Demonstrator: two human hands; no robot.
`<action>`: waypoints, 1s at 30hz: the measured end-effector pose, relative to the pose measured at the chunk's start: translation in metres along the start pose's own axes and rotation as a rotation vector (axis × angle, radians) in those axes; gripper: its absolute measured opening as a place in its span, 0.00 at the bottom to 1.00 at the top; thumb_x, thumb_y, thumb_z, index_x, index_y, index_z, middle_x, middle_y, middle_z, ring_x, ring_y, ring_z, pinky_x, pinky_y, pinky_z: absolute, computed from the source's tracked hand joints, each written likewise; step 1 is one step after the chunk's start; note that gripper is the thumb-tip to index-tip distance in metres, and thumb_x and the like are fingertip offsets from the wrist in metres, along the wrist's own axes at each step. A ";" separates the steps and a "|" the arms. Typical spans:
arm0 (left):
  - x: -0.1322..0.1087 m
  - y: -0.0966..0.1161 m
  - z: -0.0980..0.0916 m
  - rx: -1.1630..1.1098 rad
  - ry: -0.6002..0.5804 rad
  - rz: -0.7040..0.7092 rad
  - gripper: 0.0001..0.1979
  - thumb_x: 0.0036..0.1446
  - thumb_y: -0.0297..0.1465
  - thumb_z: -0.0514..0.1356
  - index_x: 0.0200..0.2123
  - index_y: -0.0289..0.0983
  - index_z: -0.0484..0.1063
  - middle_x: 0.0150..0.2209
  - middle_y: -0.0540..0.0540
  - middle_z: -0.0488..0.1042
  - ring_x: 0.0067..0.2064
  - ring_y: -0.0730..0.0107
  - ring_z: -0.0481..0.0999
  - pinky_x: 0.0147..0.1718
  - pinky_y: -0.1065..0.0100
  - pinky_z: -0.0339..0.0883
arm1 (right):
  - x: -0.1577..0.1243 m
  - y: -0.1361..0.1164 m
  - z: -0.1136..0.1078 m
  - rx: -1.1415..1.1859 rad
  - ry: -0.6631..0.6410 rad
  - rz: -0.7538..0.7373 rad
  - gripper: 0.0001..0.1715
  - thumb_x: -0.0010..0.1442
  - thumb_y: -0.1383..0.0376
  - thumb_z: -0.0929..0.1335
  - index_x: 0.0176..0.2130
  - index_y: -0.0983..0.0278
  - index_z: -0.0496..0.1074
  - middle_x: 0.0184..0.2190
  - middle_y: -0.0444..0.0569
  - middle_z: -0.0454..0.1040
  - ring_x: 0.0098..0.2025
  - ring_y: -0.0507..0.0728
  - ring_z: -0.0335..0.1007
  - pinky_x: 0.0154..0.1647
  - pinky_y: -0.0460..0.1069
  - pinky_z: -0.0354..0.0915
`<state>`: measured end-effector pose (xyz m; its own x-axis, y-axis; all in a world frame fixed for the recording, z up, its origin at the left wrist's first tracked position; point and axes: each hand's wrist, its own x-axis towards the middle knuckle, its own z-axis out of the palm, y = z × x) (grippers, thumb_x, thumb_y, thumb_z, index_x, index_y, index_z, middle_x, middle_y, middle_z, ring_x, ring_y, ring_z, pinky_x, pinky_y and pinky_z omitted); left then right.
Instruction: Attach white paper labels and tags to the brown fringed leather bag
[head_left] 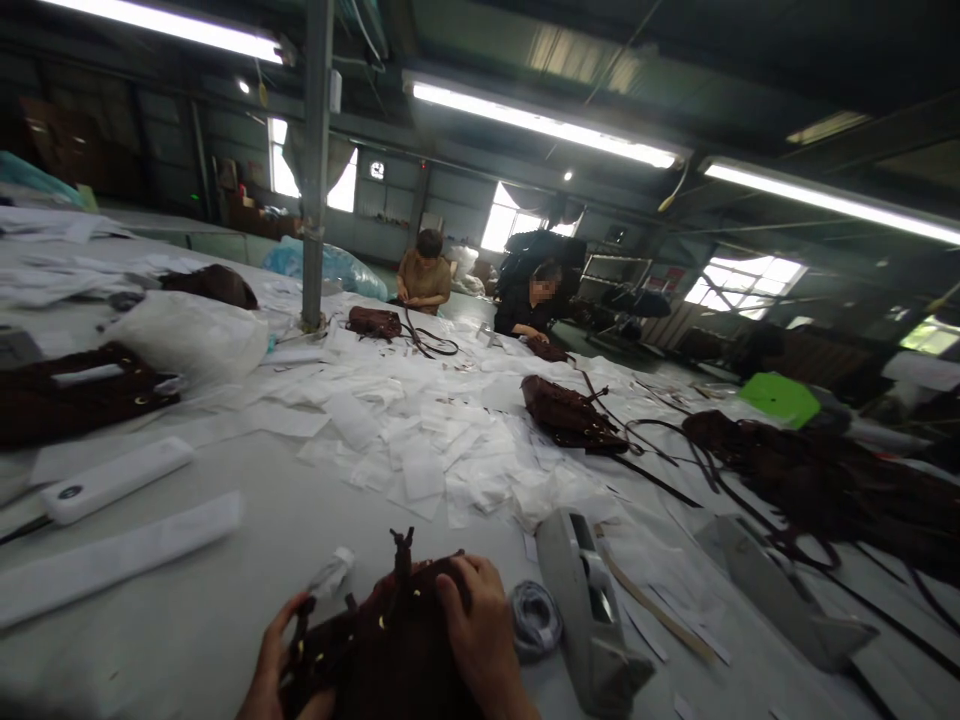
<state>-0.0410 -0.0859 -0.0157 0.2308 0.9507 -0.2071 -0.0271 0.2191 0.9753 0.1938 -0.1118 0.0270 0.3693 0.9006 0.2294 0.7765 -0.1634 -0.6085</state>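
A dark brown bag [397, 650] with gold eyelets and a knotted drawstring lies at the near edge of the table, partly cut off by the frame. My right hand [480, 625] wraps over its upper right side, thumb on the front. At its left side my left hand [281, 665] grips the bag's edge, the fingers partly hidden. Beside the bag's top left is a crumpled piece of white wrapping [332, 573]. A roll of grey tape [535, 620] lies just right of my right hand, against a grey tape dispenser [589, 610].
White paper sheets [420, 450] cover the table's middle. Another brown bag [570, 412] lies beyond, with a pile of brown bags [832, 480] at right. A second dispenser [780, 590], a white device [120, 480] and a post [313, 170] stand around. Two people [426, 272] work across the table.
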 end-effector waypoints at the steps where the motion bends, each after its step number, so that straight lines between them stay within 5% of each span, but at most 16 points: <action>1: 0.009 0.013 -0.001 -0.022 -0.045 0.031 0.45 0.48 0.39 0.64 0.64 0.44 0.43 0.48 0.40 0.75 0.50 0.51 0.76 0.49 0.57 0.70 | -0.001 -0.006 0.002 0.029 -0.023 -0.018 0.18 0.61 0.58 0.66 0.48 0.63 0.72 0.46 0.54 0.71 0.50 0.63 0.66 0.54 0.55 0.61; 6: 0.068 0.057 -0.014 0.175 -0.205 0.226 0.30 0.56 0.34 0.57 0.61 0.46 0.52 0.52 0.44 0.72 0.52 0.56 0.74 0.52 0.59 0.66 | -0.003 -0.018 0.026 0.224 -0.032 0.048 0.27 0.56 0.69 0.65 0.56 0.63 0.67 0.48 0.53 0.72 0.51 0.61 0.67 0.54 0.54 0.62; 11: 0.107 0.023 -0.024 0.430 -0.060 0.230 0.27 0.57 0.34 0.53 0.60 0.44 0.54 0.48 0.44 0.75 0.51 0.53 0.74 0.55 0.52 0.61 | 0.015 -0.021 0.042 0.282 0.047 0.117 0.20 0.59 0.66 0.63 0.50 0.66 0.72 0.43 0.55 0.73 0.48 0.63 0.70 0.52 0.56 0.63; 15: 0.106 -0.011 -0.033 0.324 -0.054 0.280 0.26 0.57 0.37 0.55 0.58 0.46 0.56 0.51 0.45 0.73 0.55 0.55 0.72 0.56 0.55 0.62 | 0.029 -0.034 0.047 0.154 0.070 0.205 0.20 0.57 0.56 0.67 0.43 0.66 0.75 0.37 0.57 0.74 0.42 0.69 0.71 0.46 0.61 0.64; 19: 0.096 -0.025 -0.035 0.244 0.038 0.356 0.24 0.55 0.41 0.58 0.54 0.44 0.60 0.55 0.43 0.69 0.59 0.51 0.67 0.60 0.53 0.57 | 0.023 -0.041 0.058 0.247 0.108 0.078 0.12 0.58 0.66 0.65 0.41 0.60 0.74 0.37 0.51 0.72 0.41 0.62 0.71 0.44 0.56 0.65; 23: 0.102 -0.034 -0.035 0.075 -0.020 0.119 0.32 0.55 0.45 0.57 0.59 0.46 0.49 0.52 0.41 0.71 0.53 0.50 0.73 0.51 0.51 0.69 | 0.001 -0.030 0.077 0.204 0.201 -0.184 0.12 0.56 0.73 0.62 0.31 0.60 0.72 0.32 0.47 0.68 0.35 0.56 0.68 0.36 0.49 0.63; 26: 0.117 -0.034 -0.042 0.323 0.027 0.136 0.33 0.52 0.46 0.57 0.58 0.41 0.54 0.52 0.37 0.70 0.53 0.44 0.71 0.53 0.44 0.65 | -0.010 -0.014 0.093 0.055 0.293 -0.260 0.11 0.50 0.74 0.63 0.26 0.60 0.70 0.28 0.45 0.66 0.31 0.55 0.66 0.32 0.48 0.60; 28: 0.122 -0.024 -0.045 0.511 0.192 0.227 0.33 0.48 0.47 0.58 0.55 0.37 0.61 0.52 0.34 0.69 0.56 0.40 0.68 0.55 0.42 0.61 | -0.012 -0.006 0.099 0.023 0.329 -0.253 0.12 0.51 0.74 0.63 0.25 0.60 0.71 0.26 0.44 0.66 0.29 0.54 0.66 0.30 0.47 0.60; 30: 0.119 -0.009 -0.040 0.483 0.246 0.171 0.31 0.47 0.50 0.57 0.50 0.38 0.67 0.46 0.36 0.73 0.50 0.42 0.73 0.48 0.45 0.69 | -0.010 -0.002 0.098 0.054 0.329 -0.207 0.12 0.53 0.72 0.63 0.24 0.58 0.71 0.25 0.43 0.66 0.28 0.54 0.67 0.28 0.45 0.62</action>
<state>-0.0522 0.0343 -0.0521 0.0275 0.9996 0.0020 0.4168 -0.0132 0.9089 0.1384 -0.0809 -0.0485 0.3582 0.7338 0.5772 0.8270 0.0375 -0.5609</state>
